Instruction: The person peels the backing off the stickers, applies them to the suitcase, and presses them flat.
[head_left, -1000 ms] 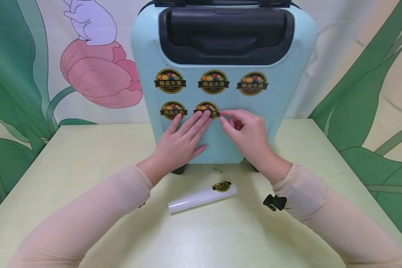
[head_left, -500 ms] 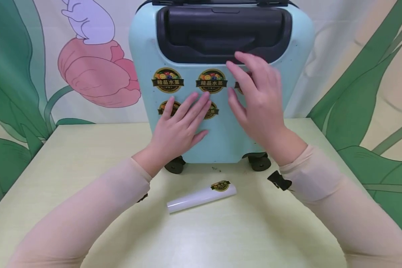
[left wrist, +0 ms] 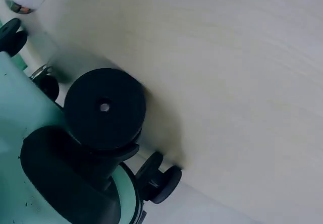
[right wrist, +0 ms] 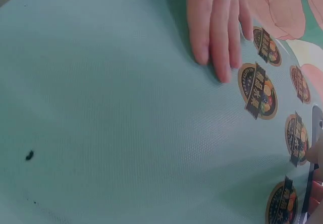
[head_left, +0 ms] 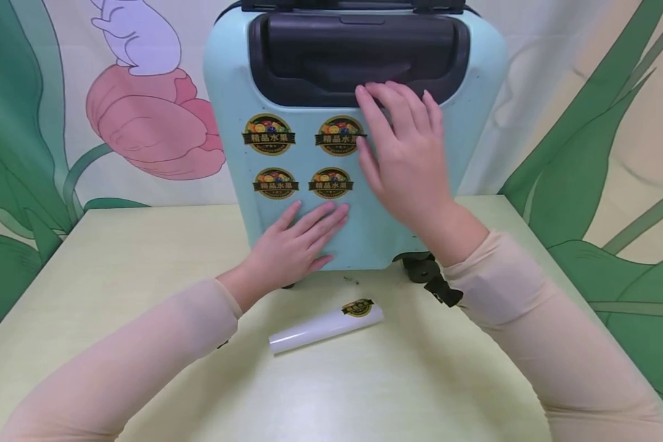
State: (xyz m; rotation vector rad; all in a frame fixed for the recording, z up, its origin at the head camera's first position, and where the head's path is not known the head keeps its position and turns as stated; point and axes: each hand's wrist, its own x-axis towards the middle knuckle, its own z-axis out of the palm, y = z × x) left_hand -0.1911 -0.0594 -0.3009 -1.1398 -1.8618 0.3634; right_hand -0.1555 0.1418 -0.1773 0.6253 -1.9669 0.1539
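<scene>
A light-blue suitcase point(head_left: 376, 239) stands on the table with its black handle recess point(head_left: 359, 55) at the top. Round fruit stickers are on its face: an upper-left one point(head_left: 269, 135), an upper-middle one point(head_left: 340, 135), a lower-left one point(head_left: 275, 183) and a lower-middle one point(head_left: 331, 183). Just below the lower row, my left hand point(head_left: 287, 245) rests on the suitcase with fingers spread. My right hand point(head_left: 409, 153) is at the recess's lower edge, its fingers loosely bent and holding nothing visible; it hides the upper-right sticker, part of which shows as a sticker point(right wrist: 282, 204) in the right wrist view.
On the table point(head_left: 320, 399) in front of the suitcase lies a rolled white sheet point(head_left: 326, 329) bearing a fruit sticker point(head_left: 358, 307). Black caster wheels point(left wrist: 105, 108) are under the suitcase. A printed cloth point(head_left: 155, 123) hangs behind.
My right hand has left the lower-middle sticker and moved up to the upper-right one. My left hand has slid down off the lower stickers, uncovering both.
</scene>
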